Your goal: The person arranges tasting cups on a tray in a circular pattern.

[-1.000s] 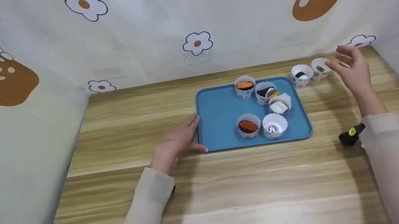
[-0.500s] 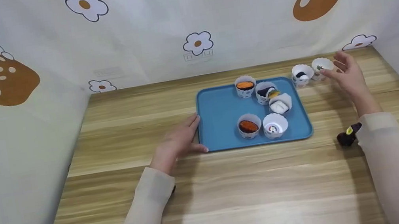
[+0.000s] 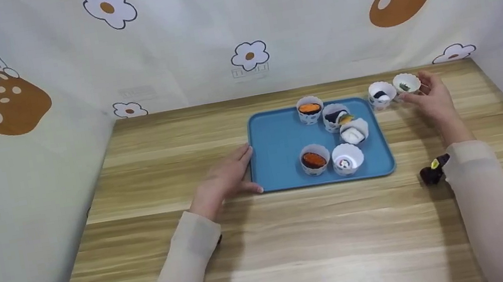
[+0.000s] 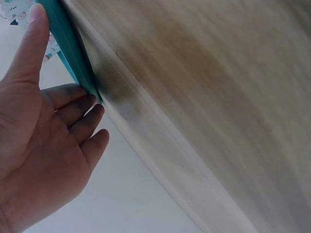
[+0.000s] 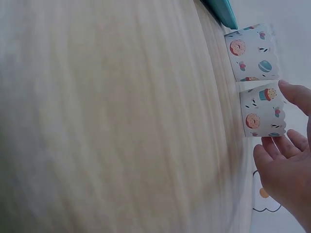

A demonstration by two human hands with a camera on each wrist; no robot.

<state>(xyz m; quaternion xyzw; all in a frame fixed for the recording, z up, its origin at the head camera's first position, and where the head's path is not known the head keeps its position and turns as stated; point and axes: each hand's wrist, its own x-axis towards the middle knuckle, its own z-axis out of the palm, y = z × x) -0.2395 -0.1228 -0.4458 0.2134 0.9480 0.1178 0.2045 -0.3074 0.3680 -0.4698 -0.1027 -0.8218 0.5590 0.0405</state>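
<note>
My left hand (image 3: 224, 178) rests at the left edge of the blue tray (image 3: 278, 152), its fingers and thumb spread along the rim. At the back right, my right hand (image 3: 434, 99) has thumb and fingers on opposite sides of a white paper baking cup (image 5: 265, 111) with printed donuts and a scalloped rim. Something small and green (image 3: 405, 86) lies inside that cup. A second printed paper cup (image 3: 381, 95), with a black-and-white piece in it, stands right beside it, just off the tray's corner.
Several paper cups stand on the tray, among them one with an orange-topped piece (image 3: 309, 109), one with a red-orange piece (image 3: 314, 160), and a whiter cup (image 3: 348, 160). A cup with a white piece (image 3: 353, 135) leans. A patterned curtain (image 3: 174, 37) backs the wooden table (image 3: 298, 244).
My right hand has moved left and down onto the far right paper cup, its thumb and fingers closing in around it. The left hand has stayed at the tray's edge.
</note>
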